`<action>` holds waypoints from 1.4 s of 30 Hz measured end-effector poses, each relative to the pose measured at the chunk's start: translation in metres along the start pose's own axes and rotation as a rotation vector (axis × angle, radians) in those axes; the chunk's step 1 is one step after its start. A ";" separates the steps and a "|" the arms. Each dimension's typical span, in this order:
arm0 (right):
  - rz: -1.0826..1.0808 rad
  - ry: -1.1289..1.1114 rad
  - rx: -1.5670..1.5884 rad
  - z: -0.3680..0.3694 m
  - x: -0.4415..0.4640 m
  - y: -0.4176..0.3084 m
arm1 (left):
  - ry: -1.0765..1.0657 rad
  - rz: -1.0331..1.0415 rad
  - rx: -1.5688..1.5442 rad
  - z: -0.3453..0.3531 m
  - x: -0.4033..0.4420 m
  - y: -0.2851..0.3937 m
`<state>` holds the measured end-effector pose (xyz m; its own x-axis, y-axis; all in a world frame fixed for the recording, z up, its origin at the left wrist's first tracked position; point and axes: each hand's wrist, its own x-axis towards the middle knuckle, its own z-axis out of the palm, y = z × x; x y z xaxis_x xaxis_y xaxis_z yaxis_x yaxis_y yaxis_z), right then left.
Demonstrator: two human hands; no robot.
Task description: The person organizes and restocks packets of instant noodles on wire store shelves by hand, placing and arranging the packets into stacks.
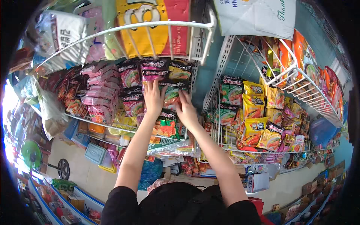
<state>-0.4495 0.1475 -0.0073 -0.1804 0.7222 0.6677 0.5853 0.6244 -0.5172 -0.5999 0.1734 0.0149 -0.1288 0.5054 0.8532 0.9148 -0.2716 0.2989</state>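
Note:
My left hand (pixel 153 97) lies with outstretched fingers on the Omachi instant noodle packets, its fingertips against a purple noodle packet (pixel 156 74). Its thumb reaches the left edge of a black and green Omachi noodle packet (pixel 171 94). On that packet's right edge, my right hand (pixel 186 111) has its fingers and thumb. Below the hands is another green and orange noodle packet (pixel 165 125). Purple and black Omachi packets (pixel 132 101) stand to the left, and a yellow and black packet (pixel 180 70) is behind.
A white wire shelf (pixel 138 24) with a yellow and red carton (pixel 144 15) hangs above the hands. Stacked pink packets (pixel 99 93) fill the left side. To the right, another wire rack holds yellow noodle packets (pixel 254 105). A green fan (pixel 31 153) stands at the lower left.

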 end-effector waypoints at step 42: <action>0.002 0.354 -0.367 -0.122 -0.002 0.035 | -0.016 -0.720 -1.399 0.092 -0.016 0.199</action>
<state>-0.3323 0.1319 0.0385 0.0624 0.5388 0.8401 0.8358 0.4318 -0.3390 -0.3808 0.1866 0.0210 -0.3521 0.8633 0.3616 -0.4006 -0.4881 0.7754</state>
